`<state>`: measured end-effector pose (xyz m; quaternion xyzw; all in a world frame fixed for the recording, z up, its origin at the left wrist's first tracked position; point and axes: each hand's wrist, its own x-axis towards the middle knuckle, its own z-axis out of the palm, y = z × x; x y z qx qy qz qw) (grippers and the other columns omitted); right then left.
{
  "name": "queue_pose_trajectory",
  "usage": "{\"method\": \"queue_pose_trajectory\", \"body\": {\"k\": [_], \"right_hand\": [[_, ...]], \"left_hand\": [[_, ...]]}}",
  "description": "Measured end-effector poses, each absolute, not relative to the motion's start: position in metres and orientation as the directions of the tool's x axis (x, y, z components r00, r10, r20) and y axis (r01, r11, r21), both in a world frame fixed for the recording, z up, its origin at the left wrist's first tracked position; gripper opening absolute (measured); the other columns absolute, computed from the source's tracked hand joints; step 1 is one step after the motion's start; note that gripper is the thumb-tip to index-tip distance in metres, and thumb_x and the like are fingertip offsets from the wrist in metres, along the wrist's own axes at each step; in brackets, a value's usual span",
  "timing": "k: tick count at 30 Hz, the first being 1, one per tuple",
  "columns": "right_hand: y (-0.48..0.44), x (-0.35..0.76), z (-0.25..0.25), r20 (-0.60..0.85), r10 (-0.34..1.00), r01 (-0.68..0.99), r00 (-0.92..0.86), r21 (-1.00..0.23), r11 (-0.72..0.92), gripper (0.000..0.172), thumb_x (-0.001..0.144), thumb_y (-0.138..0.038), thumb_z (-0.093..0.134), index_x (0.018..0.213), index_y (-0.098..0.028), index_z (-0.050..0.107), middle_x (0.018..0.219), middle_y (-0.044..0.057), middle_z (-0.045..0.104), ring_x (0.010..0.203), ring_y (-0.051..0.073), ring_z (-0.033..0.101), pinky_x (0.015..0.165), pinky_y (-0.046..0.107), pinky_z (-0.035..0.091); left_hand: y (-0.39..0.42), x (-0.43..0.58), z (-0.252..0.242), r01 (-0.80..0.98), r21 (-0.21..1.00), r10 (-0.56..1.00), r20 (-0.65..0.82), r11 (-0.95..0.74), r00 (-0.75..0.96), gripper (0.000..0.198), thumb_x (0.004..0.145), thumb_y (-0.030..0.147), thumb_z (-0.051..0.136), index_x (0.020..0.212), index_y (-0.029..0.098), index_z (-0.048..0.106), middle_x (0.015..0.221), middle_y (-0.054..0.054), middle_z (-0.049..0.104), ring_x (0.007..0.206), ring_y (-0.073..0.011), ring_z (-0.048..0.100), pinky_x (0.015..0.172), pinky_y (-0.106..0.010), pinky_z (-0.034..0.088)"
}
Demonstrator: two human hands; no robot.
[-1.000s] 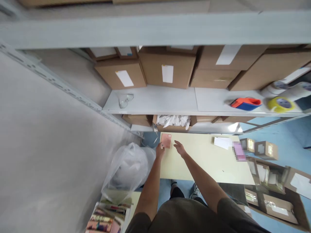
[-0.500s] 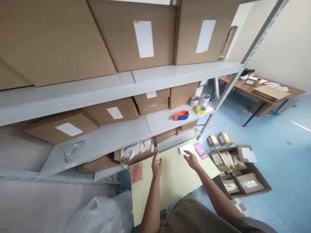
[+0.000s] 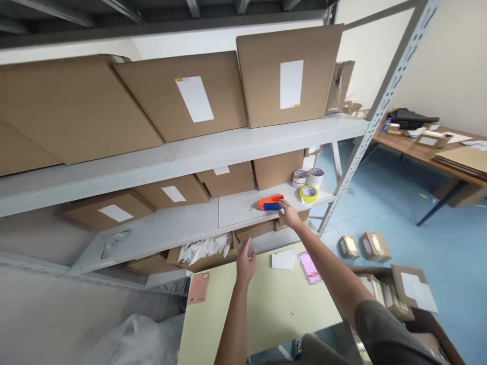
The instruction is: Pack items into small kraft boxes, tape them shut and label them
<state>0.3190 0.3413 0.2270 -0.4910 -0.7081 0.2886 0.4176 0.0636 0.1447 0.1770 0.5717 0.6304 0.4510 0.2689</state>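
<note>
On the middle shelf lies an orange and blue tape dispenser [image 3: 266,203]. My right hand [image 3: 290,215] reaches up to it, fingers closed at its right end; part of that end is covered by them. My left hand [image 3: 245,264] is held above the pale yellow table [image 3: 266,309], fingers apart and holding nothing. To the right of the dispenser sit a roll of yellow tape [image 3: 308,193] and white tape rolls [image 3: 315,178]. White paper [image 3: 282,259] and a blurred pink item [image 3: 310,267] lie at the table's far side.
Grey metal shelving [image 3: 190,156] holds several cardboard boxes [image 3: 291,81]. A pinkish booklet [image 3: 198,288] lies on the table's left corner. Below the shelf, a box holds crumpled white material [image 3: 205,249]. Small cartons [image 3: 375,246] stand on the blue floor at right, beside an open box [image 3: 437,329].
My right hand has moved from above the table up to the shelf and onto the tape dispenser. My left hand stays over the table. The view has shifted upward.
</note>
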Motion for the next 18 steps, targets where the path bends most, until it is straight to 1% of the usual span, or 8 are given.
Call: {"method": "queue_pose_trajectory", "body": {"k": [3,5,7,10,14,16,18], "right_hand": [[0.377,0.304,0.238,0.232,0.936,0.602,-0.264,-0.719,0.347,0.05,0.086,-0.013,0.068,0.135,-0.015,0.072,0.146,0.017,0.068,0.143,0.035,0.055,0.126,0.048,0.035],[0.387,0.297,0.236,0.182,0.944,0.696,-0.273,-0.64,0.325,0.044,0.088,-0.012,0.068,0.131,-0.013,0.073,0.137,0.021,0.073,0.137,0.036,0.059,0.123,0.048,0.035],[0.388,0.293,0.233,0.171,0.947,0.749,-0.273,-0.58,0.321,0.038,0.091,-0.013,0.068,0.128,-0.013,0.073,0.13,0.022,0.076,0.132,0.036,0.063,0.12,0.047,0.036],[0.371,0.294,0.233,0.205,0.928,0.767,-0.312,-0.522,0.373,0.029,0.096,-0.018,0.065,0.124,-0.016,0.075,0.123,0.02,0.078,0.125,0.034,0.066,0.118,0.045,0.037],[0.311,0.3,0.23,0.34,0.871,0.778,-0.355,-0.41,0.477,0.03,0.101,-0.02,0.058,0.125,-0.019,0.075,0.127,0.017,0.076,0.127,0.033,0.063,0.122,0.045,0.03],[0.266,0.303,0.219,0.374,0.861,0.8,-0.344,-0.363,0.477,0.03,0.101,-0.02,0.057,0.126,-0.021,0.075,0.127,0.015,0.075,0.126,0.032,0.062,0.125,0.046,0.026],[0.215,0.305,0.199,0.371,0.874,0.826,-0.314,-0.346,0.444,0.029,0.103,-0.021,0.056,0.124,-0.024,0.076,0.122,0.013,0.075,0.123,0.031,0.062,0.125,0.047,0.025]], "left_hand": [[0.13,0.061,0.183,0.483,0.875,0.952,0.156,-0.011,-0.261,0.053,0.101,0.036,0.058,0.154,0.027,0.059,0.157,-0.011,0.06,0.145,-0.0285,0.057,0.119,-0.045,0.049],[0.116,0.056,0.184,0.481,0.877,0.944,0.151,0.01,-0.294,0.053,0.101,0.035,0.057,0.153,0.026,0.06,0.156,-0.011,0.062,0.143,-0.0276,0.059,0.115,-0.042,0.052],[0.102,0.049,0.185,0.473,0.881,0.934,0.148,0.025,-0.326,0.052,0.1,0.035,0.058,0.152,0.026,0.061,0.156,-0.011,0.062,0.142,-0.0268,0.06,0.11,-0.04,0.055],[0.085,0.035,0.184,0.453,0.89,0.924,0.133,0.048,-0.359,0.052,0.1,0.034,0.058,0.151,0.027,0.063,0.155,-0.011,0.063,0.139,-0.0264,0.062,0.105,-0.039,0.058],[0.073,0.015,0.184,0.425,0.905,0.93,0.132,0.028,-0.343,0.051,0.1,0.033,0.056,0.15,0.026,0.063,0.15,-0.012,0.067,0.134,-0.0263,0.065,0.104,-0.039,0.059],[0.069,0.007,0.182,0.413,0.911,0.937,0.135,0.011,-0.321,0.051,0.1,0.033,0.056,0.15,0.026,0.062,0.149,-0.012,0.067,0.133,-0.0267,0.066,0.103,-0.04,0.059],[0.063,0.001,0.178,0.401,0.916,0.946,0.131,-0.001,-0.297,0.051,0.1,0.033,0.057,0.151,0.027,0.062,0.15,-0.012,0.066,0.133,-0.0275,0.066,0.103,-0.04,0.059]]}}
